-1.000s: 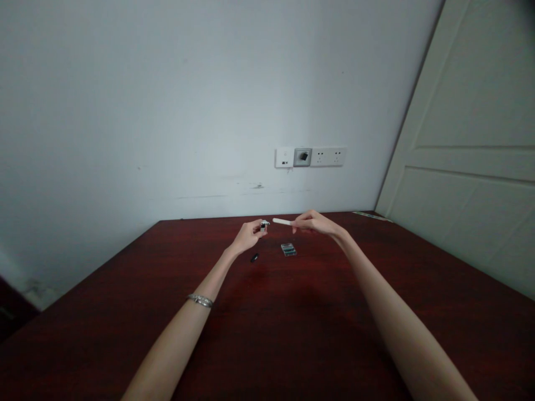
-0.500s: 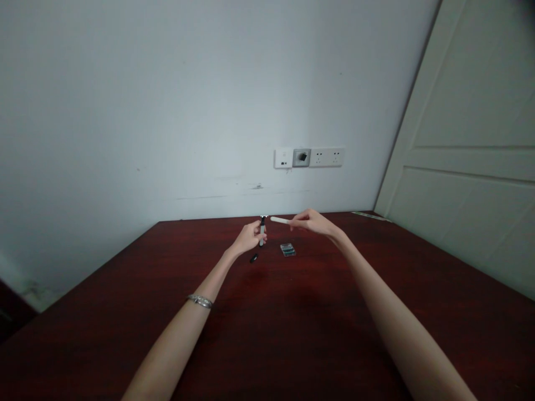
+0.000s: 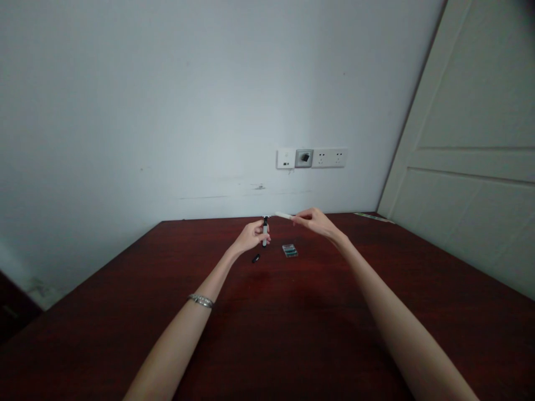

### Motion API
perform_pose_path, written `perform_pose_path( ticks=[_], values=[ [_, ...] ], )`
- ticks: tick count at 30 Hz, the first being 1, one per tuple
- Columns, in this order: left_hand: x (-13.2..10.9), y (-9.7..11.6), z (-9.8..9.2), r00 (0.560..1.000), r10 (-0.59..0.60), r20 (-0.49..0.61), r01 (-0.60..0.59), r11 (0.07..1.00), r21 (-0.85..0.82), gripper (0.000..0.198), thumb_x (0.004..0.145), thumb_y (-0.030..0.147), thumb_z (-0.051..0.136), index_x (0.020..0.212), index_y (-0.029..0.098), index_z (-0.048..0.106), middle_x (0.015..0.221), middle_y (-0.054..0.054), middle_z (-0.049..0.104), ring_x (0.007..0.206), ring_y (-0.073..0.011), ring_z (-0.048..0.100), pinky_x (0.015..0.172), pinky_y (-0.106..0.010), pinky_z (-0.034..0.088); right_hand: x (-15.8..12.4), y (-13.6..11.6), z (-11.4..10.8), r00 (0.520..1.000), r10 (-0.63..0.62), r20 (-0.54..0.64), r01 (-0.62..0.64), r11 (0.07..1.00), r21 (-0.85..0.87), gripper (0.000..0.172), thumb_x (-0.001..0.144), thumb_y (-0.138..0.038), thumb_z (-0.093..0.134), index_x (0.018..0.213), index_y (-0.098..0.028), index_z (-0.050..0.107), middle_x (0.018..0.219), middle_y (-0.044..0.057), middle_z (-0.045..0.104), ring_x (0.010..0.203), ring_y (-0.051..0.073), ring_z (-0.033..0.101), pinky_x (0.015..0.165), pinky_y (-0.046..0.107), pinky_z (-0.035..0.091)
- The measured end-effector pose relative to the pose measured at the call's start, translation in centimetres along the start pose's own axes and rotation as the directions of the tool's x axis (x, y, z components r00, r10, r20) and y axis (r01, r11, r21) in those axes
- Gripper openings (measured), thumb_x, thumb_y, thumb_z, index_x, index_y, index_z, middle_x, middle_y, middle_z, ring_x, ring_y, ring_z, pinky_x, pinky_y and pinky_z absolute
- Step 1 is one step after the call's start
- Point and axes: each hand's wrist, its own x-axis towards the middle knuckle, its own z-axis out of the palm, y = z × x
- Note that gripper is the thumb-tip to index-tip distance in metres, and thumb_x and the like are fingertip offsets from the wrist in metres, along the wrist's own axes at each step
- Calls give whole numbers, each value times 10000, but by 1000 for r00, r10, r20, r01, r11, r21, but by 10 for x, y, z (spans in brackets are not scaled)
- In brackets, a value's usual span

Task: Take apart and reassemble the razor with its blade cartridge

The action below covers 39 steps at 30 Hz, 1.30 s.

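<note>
Closed around the grey handle of a razor, my left hand holds it upright with its T-shaped head at the top. My right hand pinches one end of a slim white stick. The stick's free end points left, close to the razor head; whether they touch I cannot tell. A small black piece lies on the table just below my left hand. Between and below the hands is a small clear plastic case with dark strips inside.
The dark red wooden table runs back to a white wall. Wall sockets sit above its far edge. A thin pale strip lies at the far right corner, near a white panelled door.
The white stick has tilted a little, its free end slightly higher. Both hands keep their holds. The whole view has shifted slightly.
</note>
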Motion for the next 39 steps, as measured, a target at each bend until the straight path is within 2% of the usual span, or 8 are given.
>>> perform_pose_path(
  ticks=[5, 8, 10, 14, 22, 28, 33, 39],
  values=[
    [0, 2, -3, 993, -76, -92, 73, 997, -28, 162, 723, 151, 589, 838, 136, 476, 649, -26, 626, 572, -136, 637, 531, -231, 496, 2, 0, 12, 994, 94, -64, -67, 941, 330, 406, 783, -524, 460, 684, -146, 573, 500, -40, 396, 453, 76, 342, 442, 222, 252],
    [2, 0, -2, 987, -124, -97, 122, 992, -35, 159, 741, 168, 585, 850, 138, 474, 646, -24, 624, 555, -131, 635, 510, -219, 493, 4, -15, 36, 972, 231, 36, -203, 758, 620, 314, 800, -482, 428, 765, -179, 505, 477, -79, 337, 367, 55, 267, 360, 194, 197],
    [2, -2, -1, 987, -137, -84, 135, 990, -30, 149, 747, 169, 581, 848, 136, 476, 638, -23, 620, 536, -127, 629, 498, -214, 489, 4, -28, 52, 954, 279, 113, -276, 662, 697, 259, 801, -442, 430, 777, -189, 478, 465, -93, 320, 340, 42, 225, 334, 173, 143],
    [3, -3, 1, 995, -91, -39, 90, 996, -22, 129, 748, 145, 567, 849, 131, 487, 630, -20, 617, 520, -130, 621, 500, -227, 490, 2, -44, 72, 947, 271, 172, -308, 617, 724, 224, 811, -406, 439, 766, -188, 452, 459, -103, 317, 325, 23, 210, 324, 148, 108],
    [5, -13, 0, 998, -58, -34, 58, 998, 0, 135, 720, 133, 594, 818, 127, 501, 634, -10, 622, 526, -131, 621, 513, -226, 483, 0, -42, 94, 939, 322, 121, -297, 586, 754, 278, 823, -453, 441, 733, -191, 425, 443, -108, 320, 314, 18, 216, 314, 141, 133],
    [8, -18, -5, 978, -29, -207, 33, 999, 18, 133, 697, 122, 596, 804, 126, 516, 640, -3, 621, 564, -132, 623, 521, -217, 475, -6, -49, 104, 921, 323, 216, -369, 551, 749, 263, 825, -428, 438, 713, -190, 424, 440, -110, 305, 311, 15, 194, 315, 141, 118],
    [8, -19, -6, 990, -7, -139, 13, 999, 39, 162, 702, 137, 584, 854, 116, 534, 655, -11, 622, 554, -132, 615, 543, -242, 487, -3, -50, 102, 955, 286, 85, -243, 582, 776, 288, 825, -455, 426, 720, -187, 434, 453, -104, 321, 314, 16, 218, 311, 143, 134],
    [8, -21, -2, 995, 31, -91, -27, 999, 35, 211, 700, 160, 598, 898, 116, 538, 720, -27, 628, 601, -134, 619, 572, -249, 494, -4, -47, 105, 951, 306, 36, -226, 611, 758, 309, 818, -482, 433, 713, -191, 427, 458, -101, 334, 318, 22, 231, 304, 149, 154]
  ],
)
